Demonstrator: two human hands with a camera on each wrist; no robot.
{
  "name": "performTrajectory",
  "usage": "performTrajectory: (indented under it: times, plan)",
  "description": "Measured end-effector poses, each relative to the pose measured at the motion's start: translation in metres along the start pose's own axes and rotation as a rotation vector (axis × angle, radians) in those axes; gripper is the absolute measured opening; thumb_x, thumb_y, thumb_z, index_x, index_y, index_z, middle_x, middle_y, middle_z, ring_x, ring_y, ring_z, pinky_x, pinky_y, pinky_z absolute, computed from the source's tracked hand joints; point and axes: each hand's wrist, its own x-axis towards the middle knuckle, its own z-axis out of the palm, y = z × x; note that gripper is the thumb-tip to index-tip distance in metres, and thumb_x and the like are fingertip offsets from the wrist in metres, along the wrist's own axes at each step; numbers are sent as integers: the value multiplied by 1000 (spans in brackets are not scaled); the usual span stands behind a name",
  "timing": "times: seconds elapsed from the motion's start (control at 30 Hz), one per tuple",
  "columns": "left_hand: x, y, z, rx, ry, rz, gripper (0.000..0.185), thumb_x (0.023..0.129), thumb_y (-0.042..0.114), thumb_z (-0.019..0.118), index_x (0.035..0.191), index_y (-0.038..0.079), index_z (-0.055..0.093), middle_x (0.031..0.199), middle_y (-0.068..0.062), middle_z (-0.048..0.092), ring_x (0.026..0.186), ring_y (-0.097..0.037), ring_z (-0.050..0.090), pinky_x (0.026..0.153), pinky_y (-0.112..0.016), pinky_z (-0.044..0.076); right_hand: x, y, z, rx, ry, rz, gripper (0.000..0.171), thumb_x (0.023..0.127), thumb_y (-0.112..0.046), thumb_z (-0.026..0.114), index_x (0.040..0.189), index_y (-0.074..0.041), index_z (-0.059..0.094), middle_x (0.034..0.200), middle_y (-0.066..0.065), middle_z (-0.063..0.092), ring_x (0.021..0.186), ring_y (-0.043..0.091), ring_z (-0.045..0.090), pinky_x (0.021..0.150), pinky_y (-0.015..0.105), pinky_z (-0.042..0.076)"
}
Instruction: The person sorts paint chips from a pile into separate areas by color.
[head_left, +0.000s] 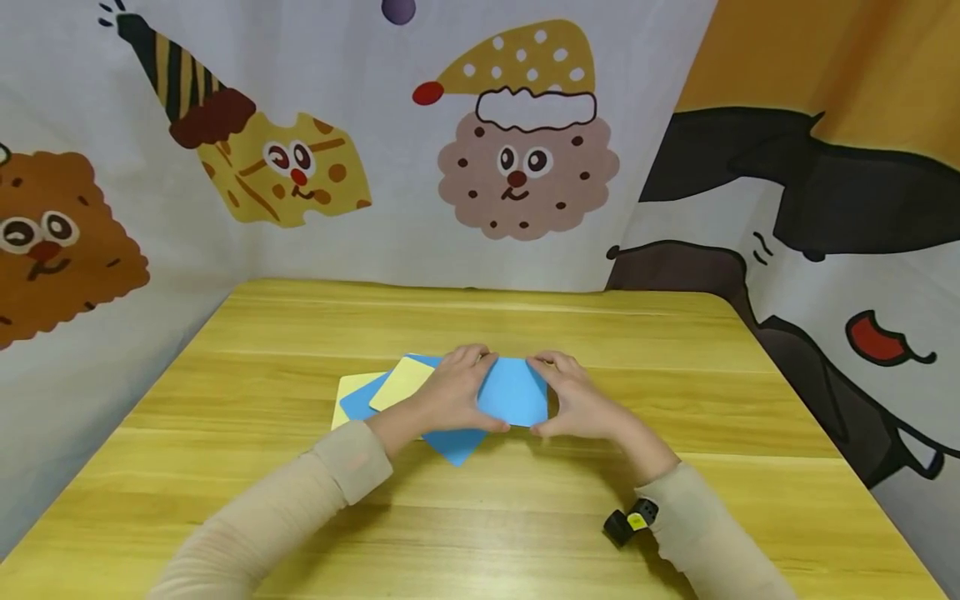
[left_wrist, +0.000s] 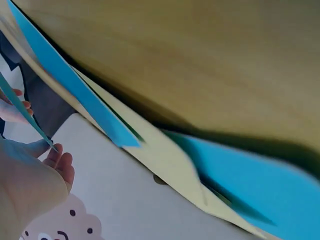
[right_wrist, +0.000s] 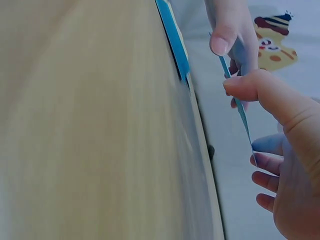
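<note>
A blue sheet of card (head_left: 513,392) is between my two hands, raised above the table. My left hand (head_left: 456,387) grips its left side, fingers at the far edge and thumb at the near edge. On the other side, my right hand (head_left: 579,400) holds the right corners between thumb and fingertips. Both wrist views show the raised card (right_wrist: 242,117) nearly edge-on. Under and beside my left hand lie overlapping cards, among them a yellow card (head_left: 401,382) and a blue card (head_left: 456,443), partly covered by that hand and forearm.
The cards lie on a wooden table (head_left: 480,525). A small black and yellow device (head_left: 633,521) is at the right sleeve cuff. Curtains printed with cartoon figures (head_left: 528,167) hang behind the table and along its sides.
</note>
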Motion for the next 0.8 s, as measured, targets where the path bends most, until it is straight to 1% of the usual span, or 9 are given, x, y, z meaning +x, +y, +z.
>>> performTrajectory:
  times: [0.23,0.43,0.6,0.8]
  plan:
    - [21,11,8,49,-50,-11,110,68,76,63,146,3,35,142,-12,37,131,-27,31,108,-44,24,-5,21,-11,24,-21,17,102,66,-30,86,148,0,33,145,14,31,131,34,27,99,59,30]
    - [40,17,12,73,-81,-21,111,70,77,60,147,3,34,142,-11,37,131,-26,32,108,-42,25,-5,38,-22,25,-47,1,100,69,-31,86,147,1,33,144,16,31,130,37,28,97,62,29]
    - [55,17,16,95,-91,-33,111,69,78,60,147,3,34,142,-12,37,129,-27,34,107,-40,26,3,52,-28,15,-73,3,100,69,-30,86,147,2,32,144,18,31,130,39,28,98,62,29]
    - [71,14,23,95,-117,-67,111,69,78,61,147,4,36,140,-11,39,127,-26,35,107,-38,27,15,69,-32,42,-126,26,101,69,-28,86,148,2,30,146,20,28,131,39,27,100,60,30]
